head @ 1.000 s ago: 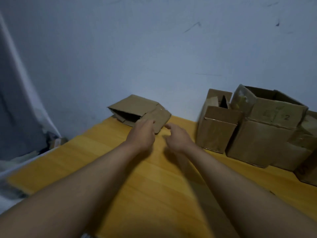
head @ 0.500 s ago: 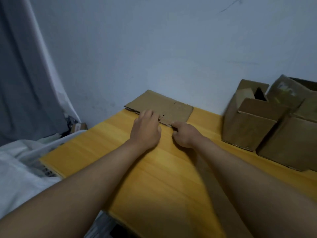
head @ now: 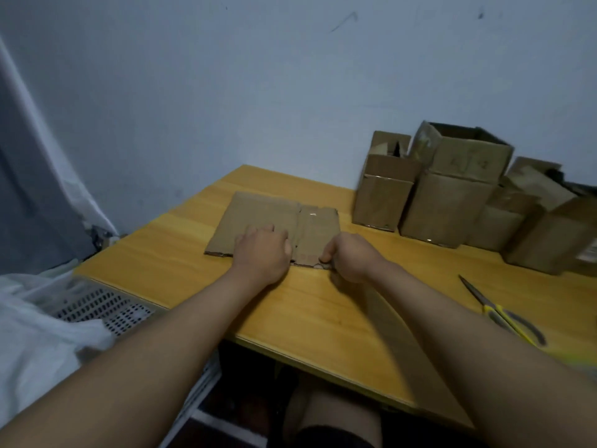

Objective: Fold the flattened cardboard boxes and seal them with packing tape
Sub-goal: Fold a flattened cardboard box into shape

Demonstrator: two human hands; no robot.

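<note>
A flattened brown cardboard box (head: 265,215) lies on the yellow wooden table (head: 323,318), near the back wall. My left hand (head: 263,253) rests palm down on its near edge, fingers curled over the cardboard. My right hand (head: 350,258) pinches the box's near right corner between thumb and fingers. A strip of clear tape glints on the box's right panel. No tape roll is in view.
Several folded cardboard boxes (head: 449,195) stand against the wall at the back right. Yellow-handled scissors (head: 504,313) lie on the table at the right. A white perforated basket (head: 103,308) with white cloth sits left of the table. My knee shows under the table's near edge.
The box, half open a second ago, now lies pressed flat and closer to me. Both hands came back with it. The view shifted, bringing the scissors into sight.
</note>
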